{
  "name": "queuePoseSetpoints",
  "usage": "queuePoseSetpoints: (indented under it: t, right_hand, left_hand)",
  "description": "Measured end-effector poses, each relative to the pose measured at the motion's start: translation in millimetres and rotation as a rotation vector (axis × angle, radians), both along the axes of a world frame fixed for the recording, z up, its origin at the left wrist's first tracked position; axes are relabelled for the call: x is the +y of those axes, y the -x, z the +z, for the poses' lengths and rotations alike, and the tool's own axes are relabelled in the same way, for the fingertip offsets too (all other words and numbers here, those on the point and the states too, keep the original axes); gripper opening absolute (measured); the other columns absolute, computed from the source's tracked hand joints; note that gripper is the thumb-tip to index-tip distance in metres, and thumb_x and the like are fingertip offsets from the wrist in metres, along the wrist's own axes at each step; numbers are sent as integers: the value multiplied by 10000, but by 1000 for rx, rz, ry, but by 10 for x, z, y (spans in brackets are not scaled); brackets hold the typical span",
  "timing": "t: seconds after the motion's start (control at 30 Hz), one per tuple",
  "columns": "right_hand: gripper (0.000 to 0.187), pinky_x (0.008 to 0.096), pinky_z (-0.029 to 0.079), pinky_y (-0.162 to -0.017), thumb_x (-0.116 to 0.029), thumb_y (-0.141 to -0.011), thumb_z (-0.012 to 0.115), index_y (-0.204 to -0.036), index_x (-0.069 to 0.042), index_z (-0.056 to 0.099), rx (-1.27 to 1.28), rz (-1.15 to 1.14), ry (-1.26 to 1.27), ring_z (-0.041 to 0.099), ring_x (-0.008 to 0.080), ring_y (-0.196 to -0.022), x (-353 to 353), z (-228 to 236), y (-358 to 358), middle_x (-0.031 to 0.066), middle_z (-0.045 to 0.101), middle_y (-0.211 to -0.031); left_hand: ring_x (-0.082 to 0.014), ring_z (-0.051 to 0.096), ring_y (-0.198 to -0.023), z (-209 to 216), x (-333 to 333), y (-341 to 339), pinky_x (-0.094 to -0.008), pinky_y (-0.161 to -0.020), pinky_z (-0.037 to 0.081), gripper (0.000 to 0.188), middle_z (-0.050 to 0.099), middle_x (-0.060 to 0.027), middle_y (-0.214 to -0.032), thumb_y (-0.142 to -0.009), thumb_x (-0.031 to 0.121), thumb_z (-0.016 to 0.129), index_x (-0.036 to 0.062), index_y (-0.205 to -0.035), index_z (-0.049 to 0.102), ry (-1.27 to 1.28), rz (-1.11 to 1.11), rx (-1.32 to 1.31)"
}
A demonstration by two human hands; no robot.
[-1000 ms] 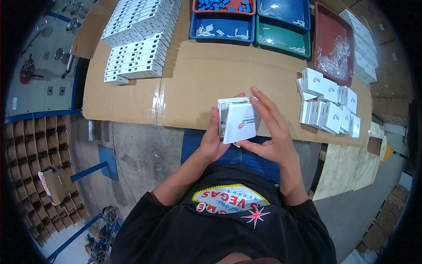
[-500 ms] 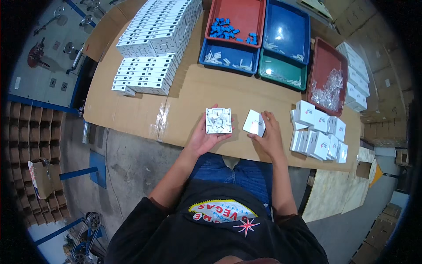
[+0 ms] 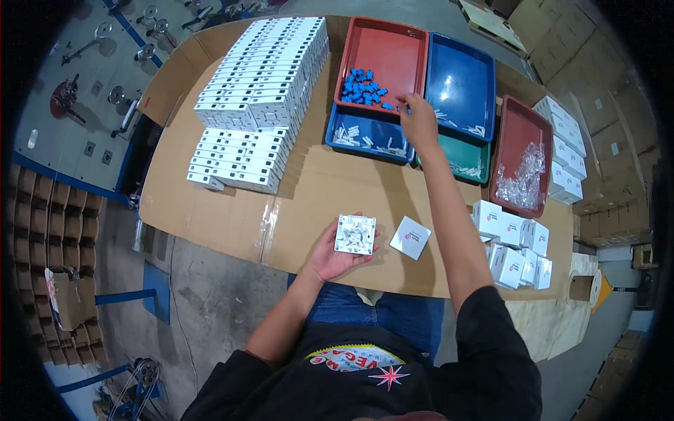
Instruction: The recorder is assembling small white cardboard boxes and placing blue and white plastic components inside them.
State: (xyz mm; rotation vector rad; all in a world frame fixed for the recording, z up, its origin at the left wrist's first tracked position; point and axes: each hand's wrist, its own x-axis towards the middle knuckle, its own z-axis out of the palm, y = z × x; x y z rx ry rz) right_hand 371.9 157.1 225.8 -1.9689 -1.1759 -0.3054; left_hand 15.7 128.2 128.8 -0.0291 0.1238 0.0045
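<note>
My left hand (image 3: pixel 328 258) lies palm up under a small square white box (image 3: pixel 355 234) and grips it, with small white pieces showing inside. To its right, a closed-looking square white box or lid (image 3: pixel 410 238) rests on the cardboard surface. Far forward, my right hand (image 3: pixel 420 121) reaches to the near right corner of a red tray (image 3: pixel 387 52). Its fingers are pinched together beside small blue plastic pieces (image 3: pixel 362 88). A bit of blue shows at the fingertips, but whether they hold a piece is unclear.
A blue tray (image 3: pixel 460 77), another blue tray (image 3: pixel 368 149) and a green tray (image 3: pixel 463 151) hold small white pieces. Clear plastic bits fill a red tray (image 3: pixel 502 158). White boxes (image 3: pixel 509 235) cluster at right; stacked white packs (image 3: pixel 256 84) stand at left.
My right hand has left the white box on the table and moved forward to the red tray. My left hand still holds the open white box. The view has tilted slightly.
</note>
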Motion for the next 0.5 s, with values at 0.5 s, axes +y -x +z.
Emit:
queuePoseSetpoints:
  t: [0.5]
  right_hand:
    - [210,489,533,-933,-157,-857,752,-1022,-40,696,-123,-26,393,644,381,-1116,628,-160,-542,174,692,-1043]
  left_hand:
    - [-496,527,-1332,25,33,-43,-597,-1059,486,578,424,-240,-1581,-1094,542,344,251,-1593,382,62,-30,28]
